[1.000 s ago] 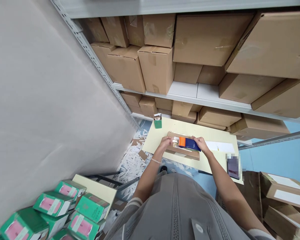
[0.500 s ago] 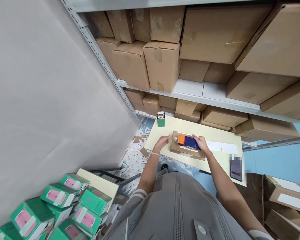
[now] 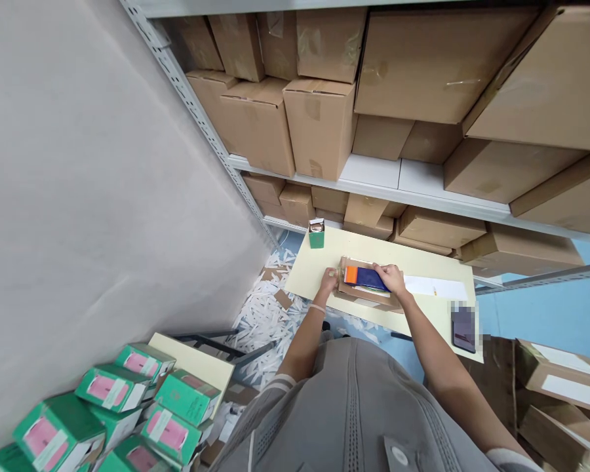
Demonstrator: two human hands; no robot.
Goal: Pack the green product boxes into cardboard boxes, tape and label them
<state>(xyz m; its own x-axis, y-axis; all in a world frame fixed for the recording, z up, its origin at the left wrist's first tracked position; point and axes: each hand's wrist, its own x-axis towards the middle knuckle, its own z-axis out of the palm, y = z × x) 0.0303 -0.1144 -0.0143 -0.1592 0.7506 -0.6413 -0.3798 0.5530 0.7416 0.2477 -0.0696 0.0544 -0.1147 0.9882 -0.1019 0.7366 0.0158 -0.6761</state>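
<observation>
In front of me a small cardboard box [image 3: 373,301] lies on a cream-coloured table [image 3: 358,246]. My right hand [image 3: 392,278] is closed around a blue and orange tape dispenser [image 3: 368,278], which rests over the top of the box. Part of a round tape roll peeks out under its lower edge. My left hand [image 3: 330,280] is at the left end of the box, fingers curled in and touching that end; what they pinch, if anything, is too small to make out. A glint of clear tape shows near the box's left edge.
A small open green box [image 3: 316,235] stands at the table's far left corner. White paper [image 3: 435,287] and a phone [image 3: 464,329] lie to the right. Shelves [image 3: 373,172] of cartons rise behind. Paper shreds [image 3: 258,321] cover the floor; green boxes [image 3: 187,395] are stacked lower left.
My left hand has moved in against the box's left end, and its fingers have curled tighter. My right hand has shifted the tape dispenser slightly left along the box top.
</observation>
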